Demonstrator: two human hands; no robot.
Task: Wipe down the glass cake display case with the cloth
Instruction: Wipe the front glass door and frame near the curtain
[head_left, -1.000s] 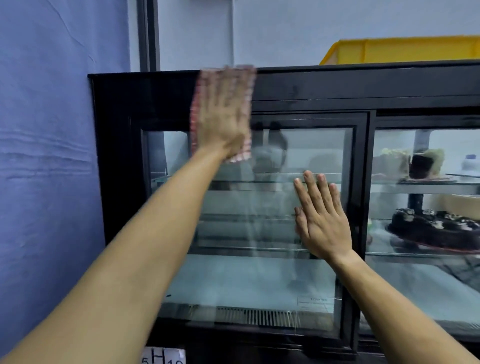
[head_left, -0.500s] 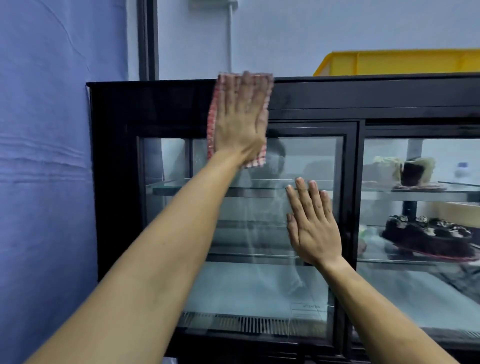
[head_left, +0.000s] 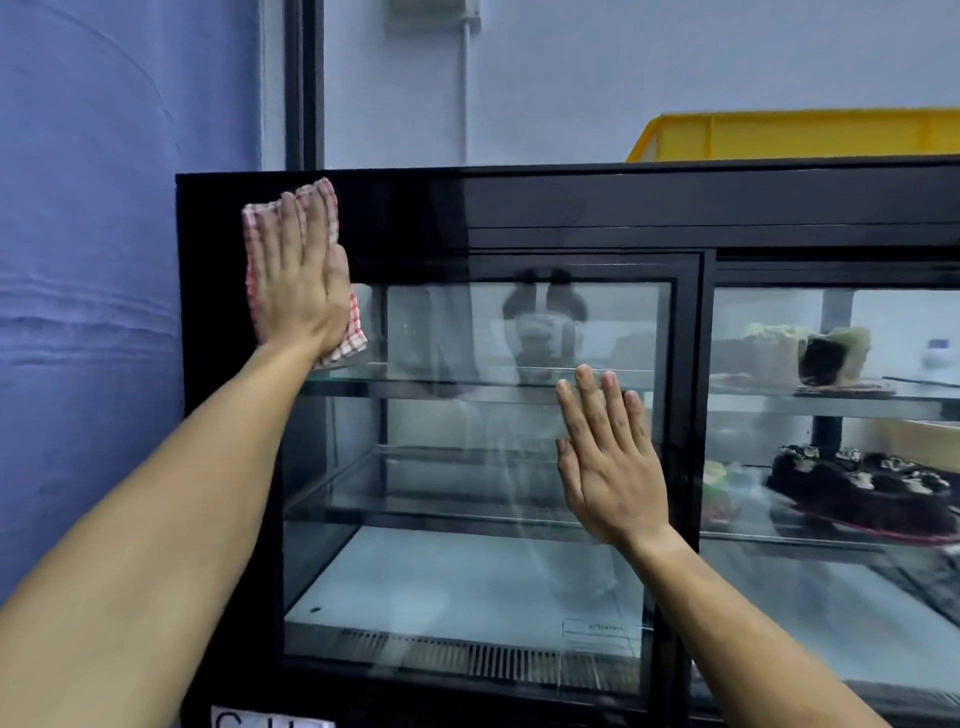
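The display case (head_left: 571, 208) fills the view, black-framed with glass sliding doors, and everything here is placed against it. The left hand (head_left: 298, 275) lies flat with straight fingers on the red-and-white checked cloth (head_left: 348, 332), pressing it against the case's black frame at the upper left corner — the cloth's lower edge just overlaps the top left of the glass. The right hand (head_left: 608, 467) is spread flat, fingers straight and together, palm against the glass of the left sliding door (head_left: 467, 571), near that door's right-hand upright. Behind the right-hand door a dark chocolate cake (head_left: 857, 493) sits on the middle shelf, and a cut pale-frosted cake (head_left: 810, 353) sits on the shelf above it. A yellow crate (head_left: 779, 135) rests on top of the case toward its right end — only its upper part shows.
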